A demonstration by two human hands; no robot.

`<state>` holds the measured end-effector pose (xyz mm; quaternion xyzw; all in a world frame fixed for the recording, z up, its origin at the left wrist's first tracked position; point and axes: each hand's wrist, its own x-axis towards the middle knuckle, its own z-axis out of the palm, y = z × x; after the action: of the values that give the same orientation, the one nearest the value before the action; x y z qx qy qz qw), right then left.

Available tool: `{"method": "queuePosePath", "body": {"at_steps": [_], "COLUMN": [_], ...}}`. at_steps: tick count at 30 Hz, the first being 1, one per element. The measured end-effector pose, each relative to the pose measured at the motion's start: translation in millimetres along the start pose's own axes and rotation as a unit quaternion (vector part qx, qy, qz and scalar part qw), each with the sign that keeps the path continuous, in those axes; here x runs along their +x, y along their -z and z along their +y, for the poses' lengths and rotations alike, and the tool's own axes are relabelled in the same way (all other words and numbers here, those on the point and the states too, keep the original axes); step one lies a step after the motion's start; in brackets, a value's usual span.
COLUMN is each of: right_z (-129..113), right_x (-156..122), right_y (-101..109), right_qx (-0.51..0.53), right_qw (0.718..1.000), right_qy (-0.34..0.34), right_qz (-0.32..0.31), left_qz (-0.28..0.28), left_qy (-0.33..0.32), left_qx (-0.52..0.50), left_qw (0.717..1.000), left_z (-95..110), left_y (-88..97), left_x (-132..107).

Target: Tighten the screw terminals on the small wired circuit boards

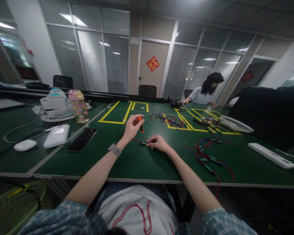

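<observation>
My left hand [132, 128] pinches the orange handle of a small screwdriver [140, 125], held upright with its tip down on a small green circuit board [144, 143] lying on the green table [137, 163]. My right hand [157, 143] presses its fingers together on that board and holds it flat. A thin red wire runs from the board toward my left wrist, which wears a grey watch [115, 149].
Loose boards with red and blue wires [208, 156] lie to the right, and more [172, 121] are farther back. To the left are a black phone [82, 139], a white power bank [57, 135], a mouse [25, 145], a bottle [78, 106] and a fan [57, 106]. Another person [205, 90] sits at the far side.
</observation>
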<state>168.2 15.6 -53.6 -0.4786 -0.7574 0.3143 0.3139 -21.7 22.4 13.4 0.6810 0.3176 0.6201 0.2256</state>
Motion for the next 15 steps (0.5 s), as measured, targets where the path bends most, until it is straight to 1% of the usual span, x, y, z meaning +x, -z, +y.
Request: {"method": "queuePosePath", "body": {"at_steps": [3,6,11,15], "right_z": [0.6,1.1,1.1,2.1], "right_x": [0.4,0.5,-0.4,-0.4], "right_y": [0.2,0.4,0.6,0.5], "right_qx": [-0.004,-0.011,-0.011,-0.012], "right_qw": [1.000,1.000,1.000,1.000], "right_qy": [0.002,0.003,0.006,0.012], "right_qz": [-0.001,0.002,0.003,0.004], "left_qz": [-0.003,0.005,-0.007,-0.002], "left_qy": [-0.001,-0.009,0.024,0.005], "left_qx": [0.000,-0.011,-0.066,-0.032], "left_qw": [1.000,1.000,0.997,0.999], "left_z": [-2.5,-4.3,-3.9,-2.7], "left_y": [-0.3,-0.6,-0.8,-1.4], "left_x": [-0.6,-0.3,0.7,-0.4]}}
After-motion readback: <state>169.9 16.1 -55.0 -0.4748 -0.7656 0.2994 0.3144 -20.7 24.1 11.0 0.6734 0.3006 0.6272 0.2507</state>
